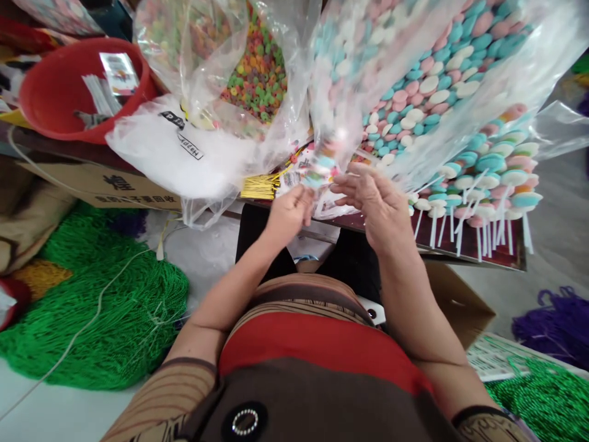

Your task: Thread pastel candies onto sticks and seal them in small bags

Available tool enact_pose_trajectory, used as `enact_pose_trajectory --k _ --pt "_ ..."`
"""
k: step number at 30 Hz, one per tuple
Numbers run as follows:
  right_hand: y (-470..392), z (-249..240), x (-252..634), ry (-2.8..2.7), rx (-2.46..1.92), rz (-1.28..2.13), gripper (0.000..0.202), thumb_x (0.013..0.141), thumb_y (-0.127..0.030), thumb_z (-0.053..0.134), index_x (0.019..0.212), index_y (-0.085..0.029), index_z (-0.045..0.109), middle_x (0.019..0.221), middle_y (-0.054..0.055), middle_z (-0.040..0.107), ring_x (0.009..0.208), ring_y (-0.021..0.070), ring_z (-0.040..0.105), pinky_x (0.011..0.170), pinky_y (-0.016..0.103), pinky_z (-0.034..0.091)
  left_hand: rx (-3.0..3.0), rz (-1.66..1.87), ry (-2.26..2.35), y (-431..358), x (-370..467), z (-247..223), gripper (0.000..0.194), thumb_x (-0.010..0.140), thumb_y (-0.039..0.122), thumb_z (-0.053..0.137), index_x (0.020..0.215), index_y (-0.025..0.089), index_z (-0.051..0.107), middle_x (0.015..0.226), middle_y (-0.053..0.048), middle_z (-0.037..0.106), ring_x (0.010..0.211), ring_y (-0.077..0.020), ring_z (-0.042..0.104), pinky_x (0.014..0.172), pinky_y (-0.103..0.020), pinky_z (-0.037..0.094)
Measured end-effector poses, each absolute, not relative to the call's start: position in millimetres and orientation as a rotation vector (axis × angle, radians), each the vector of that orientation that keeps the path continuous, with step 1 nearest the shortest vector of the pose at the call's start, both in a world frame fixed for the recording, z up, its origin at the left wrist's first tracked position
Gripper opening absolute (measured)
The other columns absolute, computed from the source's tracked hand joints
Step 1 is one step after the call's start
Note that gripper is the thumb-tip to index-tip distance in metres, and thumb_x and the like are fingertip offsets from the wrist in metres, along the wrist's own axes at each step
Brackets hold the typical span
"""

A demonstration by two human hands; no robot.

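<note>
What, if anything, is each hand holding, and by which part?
The left hand seems to pinch the near end of a blurred candy piece; exact grip unclear. The right hand is beside it; whether it touches cannot be told.

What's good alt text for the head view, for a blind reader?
A person's left hand and right hand work at a table near a blurred, colourful piece. Beyond are clear bags of rings and pastel discs, with a red basin left and disc-topped sticks right.

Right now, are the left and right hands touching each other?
Apart. The head view shows a gap between the fingertips of the left hand and right hand, with pale plastic visible between them.
</note>
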State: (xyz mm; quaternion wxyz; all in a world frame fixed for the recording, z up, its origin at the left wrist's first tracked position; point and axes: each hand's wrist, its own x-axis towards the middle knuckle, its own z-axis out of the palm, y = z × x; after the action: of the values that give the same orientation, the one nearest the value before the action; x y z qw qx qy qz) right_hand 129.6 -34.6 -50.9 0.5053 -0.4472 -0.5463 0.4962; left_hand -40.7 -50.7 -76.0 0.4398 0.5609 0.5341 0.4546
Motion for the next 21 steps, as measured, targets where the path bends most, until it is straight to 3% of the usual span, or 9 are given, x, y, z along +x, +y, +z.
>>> enact_pose_trajectory --k 4,6,13,21 --pt "-21.8 -59.1 109.4 -1.829 -1.157 1.119 0.018 0.094 -0.032 0.061 0.1 -0.023 0.075 0.096 0.004 0.08 0.091 0.0209 0.074 0.089 0.036 0.057 0.906 1.214 1.295 -34.2 -57.1 -68.8 0.045 0.1 0.062 0.046 0.082 0.021 0.053 0.055 0.005 0.049 0.049 -0.0093 0.055 0.05 -0.021 0.046" --pt "-15.3 -68.4 102.6 -2.085 -1.263 0.955 0.022 0.094 -0.022 0.054 0.102 -0.02 0.074 0.096 0.007 0.079 0.091 0.0226 0.073 0.088 0.036 0.054 0.801 1.169 1.273 -28.3 -57.4 -72.5 0.043 0.099 0.06 0.051 0.08 0.021 0.052 0.059 0.004 0.054 0.053 -0.0096 0.059 0.053 -0.021 0.05" --pt "0.1 -71.3 105.4 -2.767 -1.437 0.404 0.031 0.098 -0.015 0.044 0.109 -0.016 0.072 0.104 0.014 0.077 0.091 0.0242 0.069 0.073 0.032 0.044 0.727 1.114 1.324 -20.5 -52.9 -86.9 0.035 0.101 0.047 0.054 0.08 0.02 0.05 0.059 0.004 0.058 0.055 -0.0092 0.063 0.053 -0.019 0.051" --pt "4.9 -57.3 85.2 -3.148 -1.179 0.089 0.034 0.095 -0.007 0.041 0.105 -0.008 0.074 0.099 0.022 0.075 0.094 0.029 0.068 0.07 0.035 0.043 0.687 1.093 1.345 -20.0 -55.9 -84.9 0.039 0.099 0.053 0.055 0.08 0.019 0.049 0.057 0.005 0.058 0.049 -0.0076 0.061 0.05 -0.017 0.05"
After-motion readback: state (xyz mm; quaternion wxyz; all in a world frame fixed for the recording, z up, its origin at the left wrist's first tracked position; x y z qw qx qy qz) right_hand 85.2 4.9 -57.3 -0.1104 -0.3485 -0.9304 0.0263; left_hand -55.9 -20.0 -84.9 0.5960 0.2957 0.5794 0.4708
